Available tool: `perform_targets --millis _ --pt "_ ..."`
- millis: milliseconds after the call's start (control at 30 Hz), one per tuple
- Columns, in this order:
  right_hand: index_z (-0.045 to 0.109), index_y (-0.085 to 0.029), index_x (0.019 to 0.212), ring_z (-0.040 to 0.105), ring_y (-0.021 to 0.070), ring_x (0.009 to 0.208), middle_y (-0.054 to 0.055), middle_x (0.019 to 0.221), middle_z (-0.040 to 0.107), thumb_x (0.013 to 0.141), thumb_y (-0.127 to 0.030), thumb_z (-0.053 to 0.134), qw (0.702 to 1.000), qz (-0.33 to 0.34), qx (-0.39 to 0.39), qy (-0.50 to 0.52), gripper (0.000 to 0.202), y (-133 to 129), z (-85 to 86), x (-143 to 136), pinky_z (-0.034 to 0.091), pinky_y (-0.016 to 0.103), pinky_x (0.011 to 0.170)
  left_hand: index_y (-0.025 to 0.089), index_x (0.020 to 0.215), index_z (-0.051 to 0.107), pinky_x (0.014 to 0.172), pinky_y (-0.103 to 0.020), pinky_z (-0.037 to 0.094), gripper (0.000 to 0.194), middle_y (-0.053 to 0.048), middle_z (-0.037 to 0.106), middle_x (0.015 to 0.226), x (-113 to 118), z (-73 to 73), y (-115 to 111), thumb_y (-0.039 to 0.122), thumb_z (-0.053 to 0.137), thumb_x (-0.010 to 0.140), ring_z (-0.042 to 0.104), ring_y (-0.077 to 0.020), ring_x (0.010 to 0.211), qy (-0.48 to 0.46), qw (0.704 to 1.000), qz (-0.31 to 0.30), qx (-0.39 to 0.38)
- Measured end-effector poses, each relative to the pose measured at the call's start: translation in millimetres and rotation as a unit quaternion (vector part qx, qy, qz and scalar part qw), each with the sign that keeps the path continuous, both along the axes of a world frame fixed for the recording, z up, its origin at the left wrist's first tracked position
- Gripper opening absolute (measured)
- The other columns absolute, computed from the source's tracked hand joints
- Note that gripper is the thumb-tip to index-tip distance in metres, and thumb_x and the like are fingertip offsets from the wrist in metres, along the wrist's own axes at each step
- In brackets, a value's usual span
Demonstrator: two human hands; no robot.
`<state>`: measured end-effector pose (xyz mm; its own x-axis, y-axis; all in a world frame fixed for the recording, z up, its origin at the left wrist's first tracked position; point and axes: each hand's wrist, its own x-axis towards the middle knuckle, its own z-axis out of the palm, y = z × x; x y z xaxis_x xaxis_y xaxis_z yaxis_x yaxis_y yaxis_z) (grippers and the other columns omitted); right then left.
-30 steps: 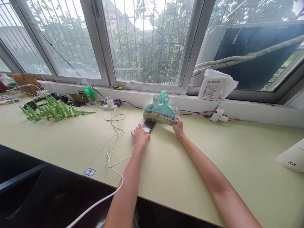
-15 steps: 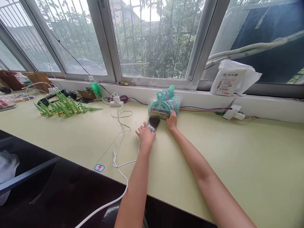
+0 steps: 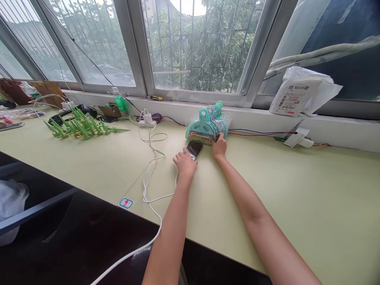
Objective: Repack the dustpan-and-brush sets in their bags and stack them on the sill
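A black phone lies on the pale green table, its near end under my left hand. The fingers of that hand curl round the phone's sides. Just behind the phone stands a row of turquoise dustpan sets in clear plastic wrap, leaning near the wall below the window. My right hand grips the lower right corner of the front set, with the thumb and fingers closed on its edge. A white cable runs from beside my left wrist toward the table's front edge.
Green pointed objects are heaped at the left, near a green bottle. A white power strip and a second white adapter sit along the wall. A white plastic package rests on the sill. A number label marks the table's front edge.
The camera view has shifted slightly. My right hand remains at the dustpan sets' lower right corner and my left hand remains on the phone.
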<state>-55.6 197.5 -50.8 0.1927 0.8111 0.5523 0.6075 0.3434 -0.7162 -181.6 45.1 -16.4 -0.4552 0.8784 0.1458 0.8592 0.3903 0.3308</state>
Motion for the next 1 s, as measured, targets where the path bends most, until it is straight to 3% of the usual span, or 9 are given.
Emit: perform_targets --millis 233,333,433,533,633,767,1000 --pt "0.038 -0.019 0.123 0.054 0.0288 0.110 0.018 0.124 0.045 0.087 -0.032 0.047 0.999 -0.024 0.017 -0.031 0.040 -12 3.8 -9 0.047 0.040 0.082 0.012 0.138 0.032 0.100 -0.044 0.028 0.075 -0.021 0.054 0.123 2 -2.7 2 0.035 0.063 0.073 0.047 -0.0329 0.118 0.005 1.000 -0.002 0.009" --pt "0.033 -0.018 0.131 0.053 0.0296 0.109 0.020 0.129 0.039 0.088 -0.036 0.044 0.999 -0.031 0.023 -0.019 0.048 -14 6.1 -8 0.047 0.040 0.078 0.013 0.138 0.031 0.100 -0.044 0.028 0.074 -0.021 0.053 0.123 2 -1.9 2 0.034 0.062 0.074 0.046 -0.0332 0.118 0.001 1.000 -0.005 0.006" --pt "0.041 -0.019 0.123 0.058 0.0282 0.096 0.017 0.123 0.048 0.091 -0.039 0.037 0.999 -0.038 0.005 -0.004 0.038 -11 7.3 -5 0.046 0.039 0.074 0.013 0.137 0.032 0.099 -0.044 0.029 0.072 -0.021 0.053 0.123 3 -1.1 2 0.035 0.061 0.075 0.046 -0.0333 0.118 0.000 1.000 -0.008 0.000" --pt "0.045 -0.020 0.115 0.061 0.0257 0.081 0.010 0.099 0.061 0.091 -0.040 0.040 0.997 -0.071 -0.001 0.013 0.031 -6 6.7 -1 0.044 0.036 0.070 0.012 0.137 0.032 0.099 -0.044 0.029 0.073 -0.022 0.052 0.122 3 -1.6 3 0.036 0.062 0.075 0.046 -0.0333 0.118 0.003 1.000 -0.008 0.000" --pt "0.043 -0.022 0.115 0.060 0.0236 0.072 0.004 0.081 0.061 0.089 -0.041 0.046 0.995 -0.090 0.015 0.034 0.032 -4 5.8 0 0.043 0.033 0.067 0.011 0.138 0.031 0.099 -0.044 0.029 0.074 -0.022 0.052 0.123 3 -2.5 4 0.036 0.061 0.075 0.046 -0.0333 0.118 0.004 1.000 -0.009 -0.002" --pt "0.049 -0.023 0.104 0.059 0.0228 0.073 0.004 0.082 0.062 0.091 -0.039 0.043 0.995 -0.092 0.023 0.012 0.022 -5 5.9 1 0.041 0.032 0.066 0.011 0.138 0.032 0.099 -0.044 0.029 0.072 -0.023 0.052 0.123 3 -2.9 5 0.035 0.060 0.076 0.046 -0.0336 0.118 0.007 1.000 -0.012 -0.002" --pt "0.051 -0.022 0.093 0.057 0.0220 0.075 0.007 0.090 0.059 0.092 -0.041 0.038 0.993 -0.116 0.022 0.018 0.023 -8 6.4 2 0.041 0.032 0.065 0.012 0.137 0.032 0.101 -0.044 0.028 0.070 -0.022 0.052 0.124 5 -0.5 4 0.034 0.060 0.077 0.045 -0.0335 0.119 0.011 1.000 -0.012 -0.004"
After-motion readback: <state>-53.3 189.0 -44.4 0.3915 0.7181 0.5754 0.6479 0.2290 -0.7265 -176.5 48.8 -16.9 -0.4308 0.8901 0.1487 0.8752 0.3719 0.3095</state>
